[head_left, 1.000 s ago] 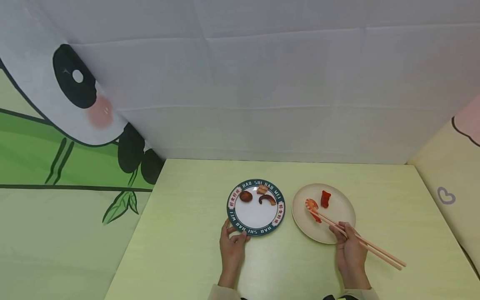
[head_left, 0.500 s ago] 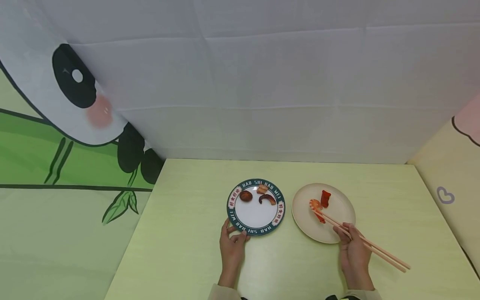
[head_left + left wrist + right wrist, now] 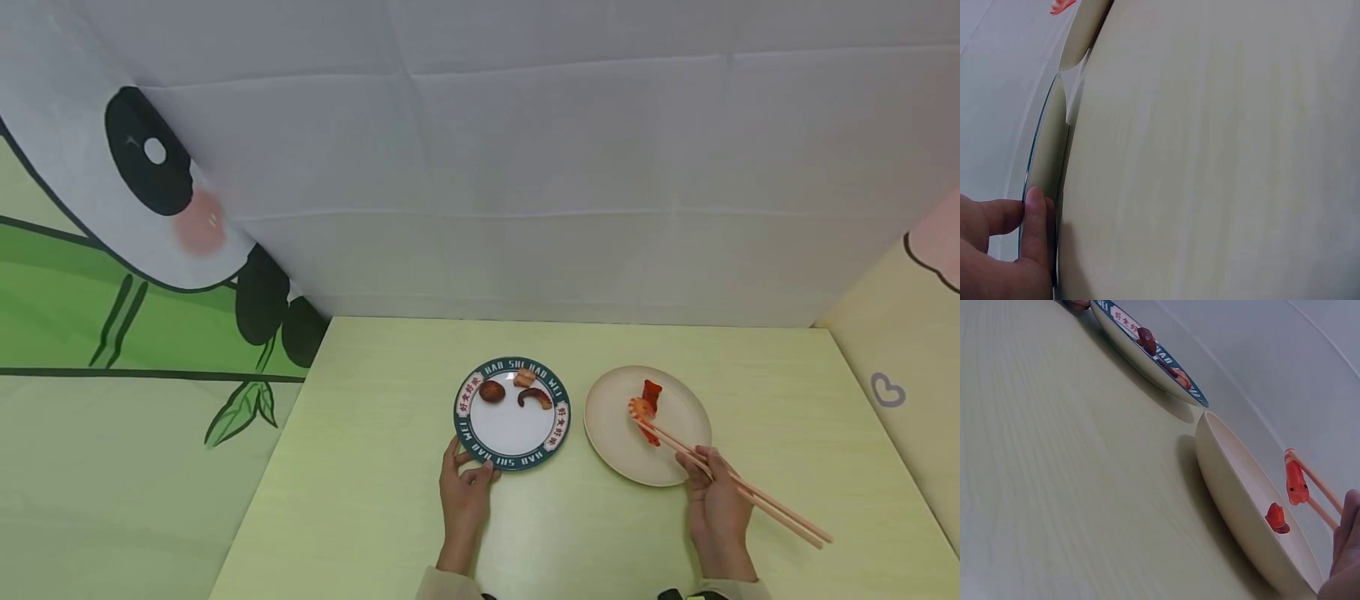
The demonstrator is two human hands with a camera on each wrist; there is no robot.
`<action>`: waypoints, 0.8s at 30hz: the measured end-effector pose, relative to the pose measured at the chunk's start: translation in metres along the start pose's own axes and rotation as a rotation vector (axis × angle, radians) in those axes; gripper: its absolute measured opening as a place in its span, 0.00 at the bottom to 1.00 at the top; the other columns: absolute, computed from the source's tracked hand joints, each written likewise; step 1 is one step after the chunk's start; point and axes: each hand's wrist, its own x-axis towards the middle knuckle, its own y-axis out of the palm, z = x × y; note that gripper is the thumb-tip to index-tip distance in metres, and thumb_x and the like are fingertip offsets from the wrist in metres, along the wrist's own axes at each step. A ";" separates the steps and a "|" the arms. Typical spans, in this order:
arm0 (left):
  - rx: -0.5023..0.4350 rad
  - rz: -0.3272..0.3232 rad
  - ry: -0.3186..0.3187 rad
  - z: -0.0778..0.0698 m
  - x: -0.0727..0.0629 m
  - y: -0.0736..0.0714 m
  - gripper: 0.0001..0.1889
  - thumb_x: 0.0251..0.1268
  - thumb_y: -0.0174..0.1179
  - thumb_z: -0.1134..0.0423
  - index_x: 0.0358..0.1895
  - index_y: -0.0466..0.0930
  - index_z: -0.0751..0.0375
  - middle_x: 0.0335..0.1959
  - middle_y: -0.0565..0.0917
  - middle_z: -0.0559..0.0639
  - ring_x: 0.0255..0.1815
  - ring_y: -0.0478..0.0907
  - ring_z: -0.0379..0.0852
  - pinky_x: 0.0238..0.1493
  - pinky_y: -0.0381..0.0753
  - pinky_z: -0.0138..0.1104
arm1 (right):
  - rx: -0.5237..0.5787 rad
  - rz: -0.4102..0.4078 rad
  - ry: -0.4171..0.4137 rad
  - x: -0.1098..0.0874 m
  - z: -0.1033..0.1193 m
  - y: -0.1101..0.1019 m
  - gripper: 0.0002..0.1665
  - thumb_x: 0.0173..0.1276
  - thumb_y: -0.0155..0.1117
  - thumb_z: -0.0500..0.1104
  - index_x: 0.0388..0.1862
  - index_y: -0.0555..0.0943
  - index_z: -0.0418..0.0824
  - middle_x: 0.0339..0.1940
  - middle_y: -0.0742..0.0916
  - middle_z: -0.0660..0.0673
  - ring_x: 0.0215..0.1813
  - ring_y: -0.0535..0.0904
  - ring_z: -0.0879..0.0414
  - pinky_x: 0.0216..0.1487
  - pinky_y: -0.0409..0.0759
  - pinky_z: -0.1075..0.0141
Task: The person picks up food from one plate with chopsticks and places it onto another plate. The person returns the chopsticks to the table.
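Note:
My right hand grips a pair of wooden chopsticks. Their tips hold an orange-red shrimp over the cream plate; the right wrist view has this shrimp raised above the plate, dark eye-like dots on it. A small red food piece lies on the cream plate, behind the shrimp in the head view. To the left, my left hand pinches the near rim of a white plate with a dark green lettered border, thumb at the edge. The left wrist view catches that plate edge-on.
On the green-bordered plate sit a round brown piece, a curved brown piece and a tan chunk. Both plates rest on a pale yellow-green table. A pale cloth wall rises behind its far edge.
The right hand and chopsticks have shifted right, carrying the shrimp along, which now overlaps the red piece in the head view. The left hand and its plate have stayed put.

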 end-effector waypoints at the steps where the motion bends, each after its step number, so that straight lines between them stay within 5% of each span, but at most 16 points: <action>1: -0.007 0.001 0.002 0.000 0.000 0.000 0.41 0.67 0.64 0.80 0.82 0.57 0.67 0.55 0.75 0.66 0.35 0.84 0.43 0.39 0.95 0.33 | -0.012 -0.003 0.000 0.000 0.001 0.000 0.17 0.82 0.54 0.32 0.37 0.86 0.24 0.32 0.88 0.37 0.29 0.91 0.46 0.37 0.95 0.66; 24: 0.002 -0.001 -0.003 0.000 0.000 0.000 0.41 0.66 0.63 0.81 0.81 0.57 0.68 0.55 0.75 0.65 0.34 0.85 0.44 0.37 0.95 0.33 | -0.014 -0.062 -0.044 0.006 0.010 -0.008 0.14 0.81 0.56 0.32 0.39 0.87 0.26 0.33 0.89 0.37 0.29 0.91 0.48 0.38 0.95 0.66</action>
